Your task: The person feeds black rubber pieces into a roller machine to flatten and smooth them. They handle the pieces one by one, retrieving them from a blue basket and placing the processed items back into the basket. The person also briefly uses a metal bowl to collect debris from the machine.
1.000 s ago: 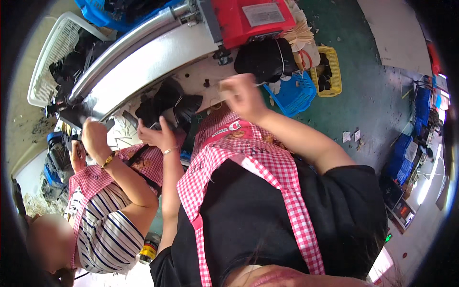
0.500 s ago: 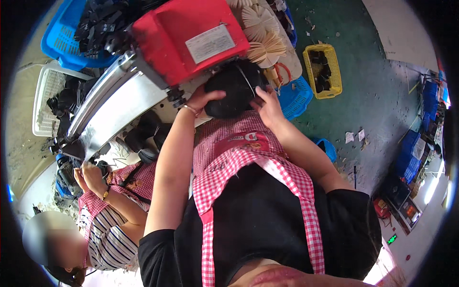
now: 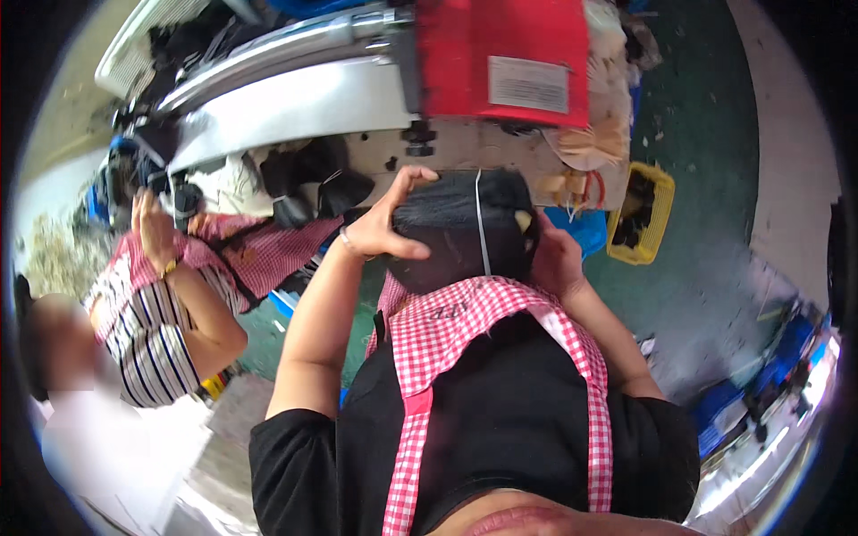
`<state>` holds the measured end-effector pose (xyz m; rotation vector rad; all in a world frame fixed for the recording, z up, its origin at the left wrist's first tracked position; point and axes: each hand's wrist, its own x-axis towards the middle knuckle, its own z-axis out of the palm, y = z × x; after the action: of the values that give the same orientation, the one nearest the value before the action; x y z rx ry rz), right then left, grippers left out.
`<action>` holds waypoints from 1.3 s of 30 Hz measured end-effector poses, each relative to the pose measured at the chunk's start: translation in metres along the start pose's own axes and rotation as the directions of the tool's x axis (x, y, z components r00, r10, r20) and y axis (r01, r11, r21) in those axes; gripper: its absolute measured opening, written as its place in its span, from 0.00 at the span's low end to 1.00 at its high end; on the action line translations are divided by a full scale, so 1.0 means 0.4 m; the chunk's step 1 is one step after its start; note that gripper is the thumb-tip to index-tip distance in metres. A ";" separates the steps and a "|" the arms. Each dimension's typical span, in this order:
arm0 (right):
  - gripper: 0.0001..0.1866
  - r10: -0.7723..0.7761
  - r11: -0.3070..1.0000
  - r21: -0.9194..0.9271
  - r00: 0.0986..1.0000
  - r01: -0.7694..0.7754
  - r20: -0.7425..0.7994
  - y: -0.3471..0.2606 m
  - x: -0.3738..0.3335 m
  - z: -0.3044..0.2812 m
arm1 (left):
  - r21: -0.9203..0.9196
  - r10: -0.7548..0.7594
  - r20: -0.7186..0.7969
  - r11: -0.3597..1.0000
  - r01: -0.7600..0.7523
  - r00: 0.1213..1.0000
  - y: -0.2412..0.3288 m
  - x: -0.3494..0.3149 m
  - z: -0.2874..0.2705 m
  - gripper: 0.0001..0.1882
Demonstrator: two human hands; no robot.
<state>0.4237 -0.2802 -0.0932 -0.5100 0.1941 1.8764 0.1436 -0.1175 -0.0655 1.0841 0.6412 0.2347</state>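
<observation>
Close against my checked apron (image 3: 465,308) is a black bundle (image 3: 442,234) with a thin white band running round it. My left hand (image 3: 390,221) grips its left side, thumb on the near face and fingers over the far edge. At the bundle's right end, my right hand (image 3: 559,259) presses against the side, its fingertips partly hidden. A small pale patch shows on the bundle near that hand. What the bundle is made of is hard to make out.
Beyond the bundle stands a red machine (image 3: 500,67) with a metal roller (image 3: 277,58) on a worktable (image 3: 375,152). Black pieces (image 3: 313,174) lie along its edge. A yellow basket (image 3: 643,214) is on the floor at right. A co-worker's hand (image 3: 156,228) is at left.
The view has turned, so the machine sits higher and further right. The bundle has come away from the machine and tilted, and my right hand has shifted from its top to its right side.
</observation>
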 end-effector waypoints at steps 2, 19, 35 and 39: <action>0.28 0.185 0.960 -0.205 0.982 -0.189 -0.040 0.016 0.066 0.054 | 0.101 0.049 0.062 0.993 -0.055 0.997 0.004 -0.081 -0.025 0.65; 0.05 -0.212 0.974 -0.071 0.975 0.216 0.062 -0.002 0.239 0.262 | -0.474 -0.060 -0.273 0.877 -0.080 0.960 -0.208 -0.185 -0.218 0.49; 0.36 0.108 -0.798 -0.205 0.469 0.567 0.877 0.263 0.767 0.718 | -0.016 -0.103 -0.741 0.991 0.135 0.664 -0.264 -0.080 -0.198 0.48; 0.41 -0.195 -0.907 -0.340 0.468 0.248 0.862 0.297 1.108 0.684 | 0.267 -0.185 -0.680 0.838 0.475 0.709 -0.164 -0.056 -0.217 0.59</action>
<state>0.1203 0.1579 -0.0557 -1.3972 -1.9733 -0.1179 0.0660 -0.0939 -0.1415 1.2814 1.5594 0.1319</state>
